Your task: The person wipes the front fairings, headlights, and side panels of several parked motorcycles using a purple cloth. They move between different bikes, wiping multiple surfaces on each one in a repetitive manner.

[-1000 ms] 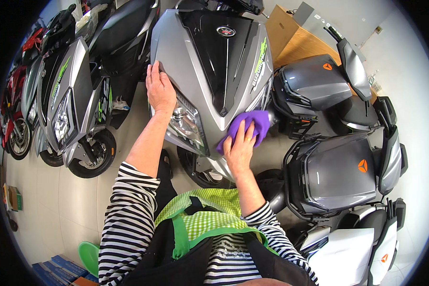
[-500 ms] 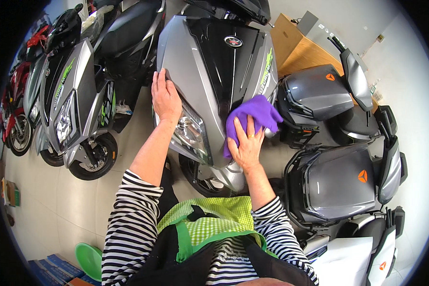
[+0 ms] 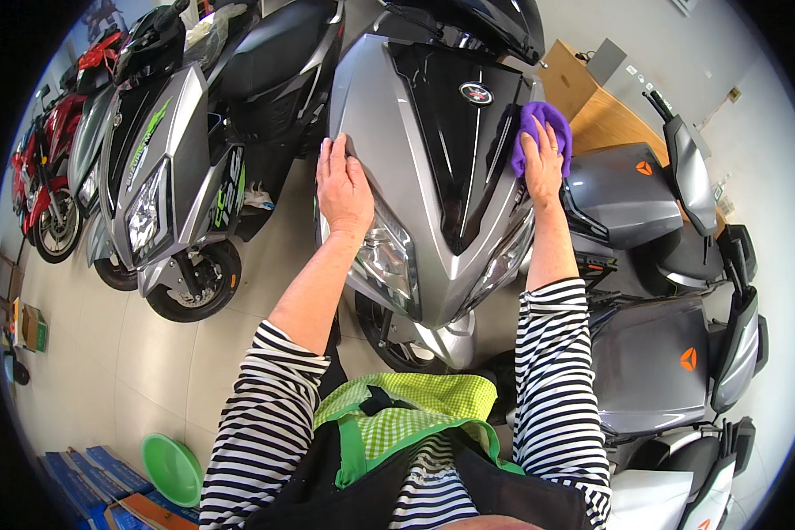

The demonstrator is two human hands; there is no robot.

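Observation:
In front of me stands a silver-grey scooter point(image 3: 373, 106) with a glossy black centre panel point(image 3: 455, 146), a round badge and clear headlights point(image 3: 386, 256). My left hand point(image 3: 344, 196) lies on the left side of its front fairing, just above the left headlight, fingers stretched out. On the fairing's right edge, beside the black panel, my right hand point(image 3: 543, 163) presses a purple cloth point(image 3: 556, 119). Its fingers lie over the cloth, which is bunched beneath and around them.
Another silver-grey scooter point(image 3: 172, 124) and a red motorbike point(image 3: 53, 177) stand at left. Grey scooters point(image 3: 649, 353) with orange emblems line the right side, near a wooden cabinet point(image 3: 623, 124). A green basin point(image 3: 172, 468) and blue boxes point(image 3: 97, 477) are at lower left.
My right hand has moved the purple cloth up and to the right, from the lower front of the fairing to its upper right edge. My left hand stays on the left side.

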